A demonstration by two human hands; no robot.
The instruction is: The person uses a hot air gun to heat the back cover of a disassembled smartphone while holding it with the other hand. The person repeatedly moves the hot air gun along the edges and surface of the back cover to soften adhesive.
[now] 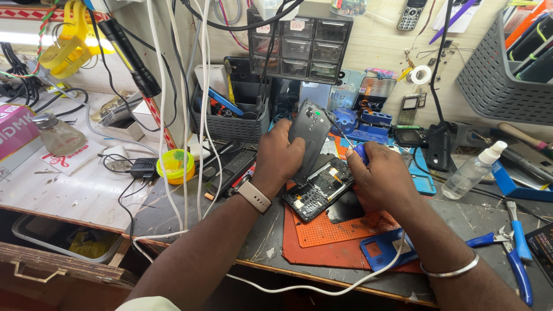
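An opened smartphone [319, 189] lies on an orange work mat [334, 236], its circuit board showing. Its dark grey back cover [311, 129] is lifted up and tilted, held by my left hand [279, 154], which wears a beige wrist band. My right hand [383, 178] grips a blue-handled tool [362, 151] whose thin metal tip points up toward the cover's edge.
Blue pliers [515, 253] and a clear spray bottle [472, 173] lie at the right. A blue phone frame [383, 250] rests near the bench's front edge. A yellow tape roll [175, 166], a glass bottle [56, 133], cables and a grey basket [230, 124] crowd the left and back.
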